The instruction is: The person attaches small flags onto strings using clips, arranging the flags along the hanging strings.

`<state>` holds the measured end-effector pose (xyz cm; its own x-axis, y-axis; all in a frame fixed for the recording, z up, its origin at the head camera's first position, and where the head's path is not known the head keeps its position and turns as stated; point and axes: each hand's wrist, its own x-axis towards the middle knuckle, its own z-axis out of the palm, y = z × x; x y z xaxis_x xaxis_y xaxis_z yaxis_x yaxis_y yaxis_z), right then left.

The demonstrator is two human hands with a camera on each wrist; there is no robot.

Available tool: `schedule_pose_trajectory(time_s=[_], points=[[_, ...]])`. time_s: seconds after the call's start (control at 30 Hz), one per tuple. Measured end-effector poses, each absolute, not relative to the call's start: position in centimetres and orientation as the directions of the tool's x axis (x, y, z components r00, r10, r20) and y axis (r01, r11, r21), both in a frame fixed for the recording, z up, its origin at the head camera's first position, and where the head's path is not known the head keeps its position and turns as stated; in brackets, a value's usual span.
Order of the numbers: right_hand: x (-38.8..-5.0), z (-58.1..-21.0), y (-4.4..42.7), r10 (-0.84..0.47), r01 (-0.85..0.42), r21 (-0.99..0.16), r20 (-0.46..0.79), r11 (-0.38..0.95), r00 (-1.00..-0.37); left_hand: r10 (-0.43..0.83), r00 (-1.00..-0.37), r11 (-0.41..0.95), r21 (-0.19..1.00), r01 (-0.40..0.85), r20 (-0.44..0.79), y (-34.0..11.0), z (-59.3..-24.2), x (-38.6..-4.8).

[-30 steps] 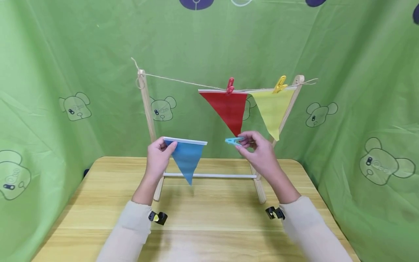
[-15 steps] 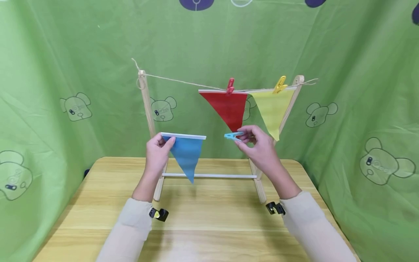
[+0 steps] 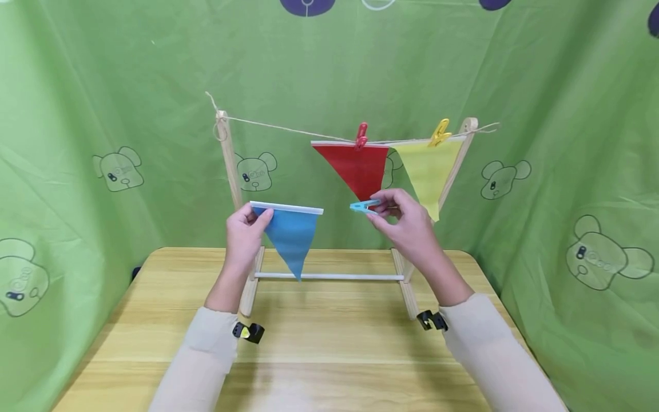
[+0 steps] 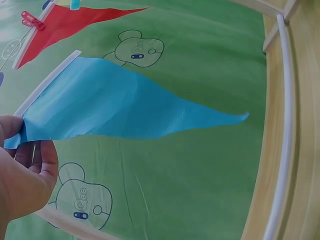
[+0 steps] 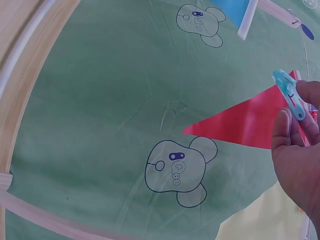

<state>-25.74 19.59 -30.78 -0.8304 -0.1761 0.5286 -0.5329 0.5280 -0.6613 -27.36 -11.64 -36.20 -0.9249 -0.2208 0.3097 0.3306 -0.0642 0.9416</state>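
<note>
My left hand [image 3: 244,234] pinches the upper left corner of a blue triangular flag [image 3: 292,234] between thumb and fingers. The flag hangs point down, its white top strip facing up. In the left wrist view the blue flag [image 4: 115,102] spreads out from the thumb. My right hand [image 3: 407,226] pinches a light blue clothespin [image 3: 362,206], whose nose points left. That clothespin [image 5: 287,90] also shows in the right wrist view. Behind it, a red flag [image 3: 357,163] hangs from a string [image 3: 288,128] by a red clothespin [image 3: 362,136]. Both hands are below the string.
A yellow flag [image 3: 429,171] hangs at the right by a yellow clothespin [image 3: 440,133]. The string is tied between two wooden posts, left [image 3: 229,154] and right [image 3: 461,154]. A white crossbar [image 3: 334,277] joins their feet on the wooden table [image 3: 329,355]. Green printed cloth [image 3: 329,63] surrounds it.
Both hands have risen a little, the left with the blue flag and the right with the clothespin. The hanging flags and stand stay put.
</note>
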Motion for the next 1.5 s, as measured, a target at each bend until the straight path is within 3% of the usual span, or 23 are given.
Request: schedule_pose_trajectory(time_s=[1.5], points=[[-26.2, -25.8, 17.6, -0.226, -0.654, -0.574, 0.641, 0.493, -0.733, -0.321, -0.904, -0.29, 0.88, 0.376, 0.281, -11.0, -33.1, -28.3]])
